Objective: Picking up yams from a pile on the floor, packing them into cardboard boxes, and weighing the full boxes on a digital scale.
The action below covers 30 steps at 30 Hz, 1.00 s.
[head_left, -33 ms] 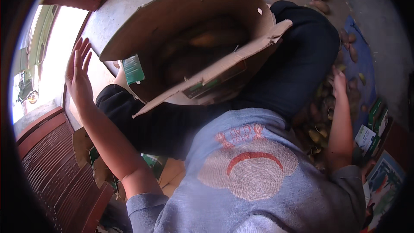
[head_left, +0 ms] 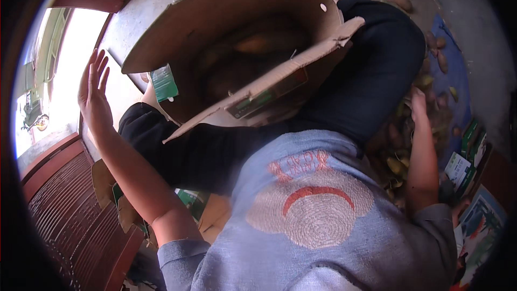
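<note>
My left hand (head_left: pixel 95 97) is raised at the left, fingers stretched out, holding nothing. It is apart from the large open cardboard box (head_left: pixel 215 8) between my legs. Inside the box, in shadow, lie several elongated brownish tubers (head_left: pixel 261 43). My right hand (head_left: pixel 417 105) reaches down at the right, at a pile of reddish-brown and yellowish tubers (head_left: pixel 396 137) that look like sweet potatoes. Its fingertips are hidden or blurred against the pile, so I cannot tell whether they hold one.
A torn box flap (head_left: pixel 269 81) slants across my lap. A blue sheet (head_left: pixel 455 75) lies under part of the pile. More tubers (head_left: pixel 399 2) rest on the floor at the far right. Green-and-white cartons (head_left: pixel 466 156) stand at the right, and a dark red slatted wooden panel (head_left: pixel 62 205) at the left.
My right hand has moved slightly nearer to me and its fingers show less. My left hand stays raised and stretched out, a little further left. The box looks the same.
</note>
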Tool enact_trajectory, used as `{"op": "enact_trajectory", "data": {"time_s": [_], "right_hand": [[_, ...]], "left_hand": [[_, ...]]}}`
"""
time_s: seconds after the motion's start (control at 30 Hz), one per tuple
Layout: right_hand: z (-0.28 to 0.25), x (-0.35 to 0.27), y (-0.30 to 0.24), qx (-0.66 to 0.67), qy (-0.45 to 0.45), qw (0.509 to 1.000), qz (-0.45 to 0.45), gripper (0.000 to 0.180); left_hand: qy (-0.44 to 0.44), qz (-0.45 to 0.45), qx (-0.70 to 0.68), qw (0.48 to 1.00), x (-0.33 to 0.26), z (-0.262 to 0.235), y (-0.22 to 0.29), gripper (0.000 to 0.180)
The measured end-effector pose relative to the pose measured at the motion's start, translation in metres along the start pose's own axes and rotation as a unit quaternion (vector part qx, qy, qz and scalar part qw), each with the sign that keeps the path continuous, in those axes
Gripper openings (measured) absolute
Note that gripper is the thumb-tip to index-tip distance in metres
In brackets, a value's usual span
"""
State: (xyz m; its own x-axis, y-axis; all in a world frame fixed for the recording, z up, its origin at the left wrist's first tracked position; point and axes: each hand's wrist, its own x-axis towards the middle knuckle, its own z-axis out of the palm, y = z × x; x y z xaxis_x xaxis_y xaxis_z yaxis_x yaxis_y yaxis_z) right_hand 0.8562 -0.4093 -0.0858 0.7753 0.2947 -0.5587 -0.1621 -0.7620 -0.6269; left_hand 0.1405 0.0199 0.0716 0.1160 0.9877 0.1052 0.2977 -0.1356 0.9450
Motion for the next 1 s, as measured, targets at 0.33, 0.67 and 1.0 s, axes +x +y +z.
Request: {"op": "enact_trajectory", "data": {"time_s": [0.33, 0.67, 1.0], "right_hand": [[0.070, -0.026, 0.153, -0.243, -0.110, 0.963, -0.037, 0.038], [0.094, 0.110, 0.172, -0.122, -0.222, 0.965, -0.069, 0.035], [0.088, 0.042, 0.150, -0.332, -0.179, 0.920, -0.109, 0.033]], "left_hand": [[-0.003, -0.051, 0.246, 0.968, -0.029, -0.067, -0.017, 0.042], [-0.148, -0.095, 0.360, 0.916, -0.042, -0.048, -0.064, 0.040], [-0.082, -0.085, 0.395, 0.911, -0.059, -0.079, -0.032, 0.040]]}}
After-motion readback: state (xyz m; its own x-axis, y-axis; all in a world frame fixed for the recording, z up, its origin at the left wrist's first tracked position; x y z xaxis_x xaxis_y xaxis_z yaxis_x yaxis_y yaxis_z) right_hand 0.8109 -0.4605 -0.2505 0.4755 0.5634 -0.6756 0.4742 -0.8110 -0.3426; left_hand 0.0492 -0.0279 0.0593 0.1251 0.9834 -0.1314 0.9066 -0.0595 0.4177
